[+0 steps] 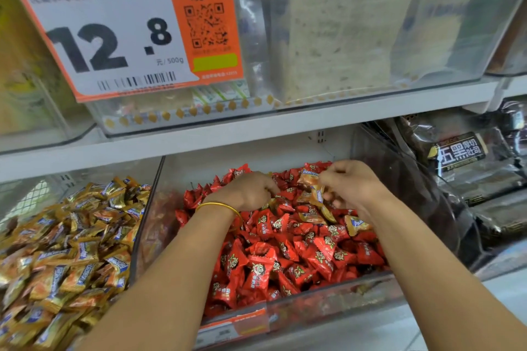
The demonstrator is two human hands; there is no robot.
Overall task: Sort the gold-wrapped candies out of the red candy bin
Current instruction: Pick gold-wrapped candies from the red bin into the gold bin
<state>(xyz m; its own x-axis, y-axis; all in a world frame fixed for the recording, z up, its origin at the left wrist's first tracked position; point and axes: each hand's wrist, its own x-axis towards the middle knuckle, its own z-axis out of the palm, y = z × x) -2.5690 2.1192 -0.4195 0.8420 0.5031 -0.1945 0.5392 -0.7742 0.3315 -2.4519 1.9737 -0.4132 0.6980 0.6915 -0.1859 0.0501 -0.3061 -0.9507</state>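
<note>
White shelf [256, 128] over red candy bin [342, 293]

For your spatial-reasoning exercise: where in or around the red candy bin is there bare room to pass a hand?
Free: the red bin's back-left corner, between its clear left wall and the red candies; and the pale ledge at front right. Crowded: mid-back, where left hand and right hand meet over gold-wrapped candies; the gold bin is heaped.

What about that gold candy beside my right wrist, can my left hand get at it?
Probably yes: the gold candy lies uncovered atop the red candies, and nothing stands between it and the left hand.
</note>
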